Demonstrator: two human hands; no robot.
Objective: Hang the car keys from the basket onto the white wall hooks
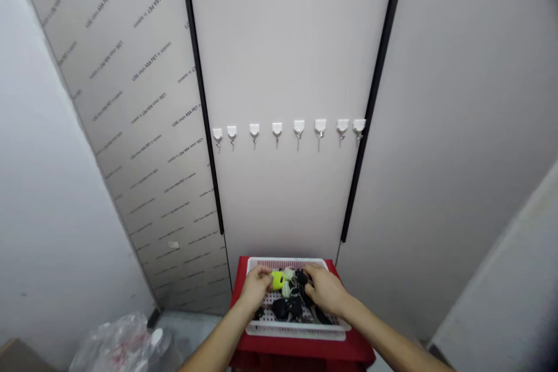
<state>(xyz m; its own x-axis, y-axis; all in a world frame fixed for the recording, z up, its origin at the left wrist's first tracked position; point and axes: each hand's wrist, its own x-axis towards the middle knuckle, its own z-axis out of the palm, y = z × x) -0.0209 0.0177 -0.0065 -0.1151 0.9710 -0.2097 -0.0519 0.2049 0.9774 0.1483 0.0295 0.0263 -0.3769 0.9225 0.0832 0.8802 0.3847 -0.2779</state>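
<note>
We see the basket (pixel 295 332) at six o'clock in the view, resting on a red stool (pixel 365 350) close against the wall panel (pixel 283 197), presumably so that its contents sit within easy reach of both hands. Our left hand (pixel 256 288) comes in at the basket's nine o'clock, thumb and fingers clamped on the near end of a yellow tag (pixel 278 281). The tag is at the basket's eleven o'clock; we judge that pinching it by one end leaves the rest free. Our right hand (pixel 326 290) reaches over the rim at two o'clock, fingertips down among the black items (pixel 288 307); the pieces are small and dark there, so we cannot tell whether the fingers are closed on one. A pale green item (pixel 286 288) lies between the hands, beside the tag. Toward twelve o'clock, just above the middle of the view, eight white hooks (pixel 277 129) line the panel side by side, likely spaced apart to keep hung things separate. A clear plastic bag (pixel 115 342) lies at eight o'clock.
</note>
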